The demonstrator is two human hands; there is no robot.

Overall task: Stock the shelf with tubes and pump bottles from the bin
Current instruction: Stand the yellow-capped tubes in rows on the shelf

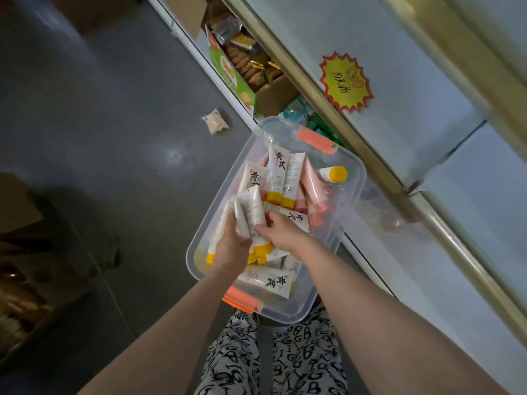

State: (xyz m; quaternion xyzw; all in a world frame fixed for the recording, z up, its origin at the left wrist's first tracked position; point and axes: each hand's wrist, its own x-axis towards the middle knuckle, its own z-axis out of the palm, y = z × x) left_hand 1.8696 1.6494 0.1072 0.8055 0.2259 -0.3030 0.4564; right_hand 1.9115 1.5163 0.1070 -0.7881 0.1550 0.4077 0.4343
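Currently | step: gathering stock | left hand (231, 244) fingers wrapped round several tubes (248, 214) above the bin's (354, 195) near-left corner | right hand (281, 232) fingers curled on the same tubes | next, judged: lift clear to the shelf (399, 95), grip kept firm.

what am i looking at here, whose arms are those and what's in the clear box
This is one picture from a camera worn on a person's head, looking down, so the two bare arms are that person's own. Below them is a clear plastic bin with orange latches. It holds white tubes with yellow caps and some pink tubes. The left hand grips a bunch of the white ones, and the right hand pinches one tube of that bunch. On the right runs the shelf, with a yellow starburst tag.
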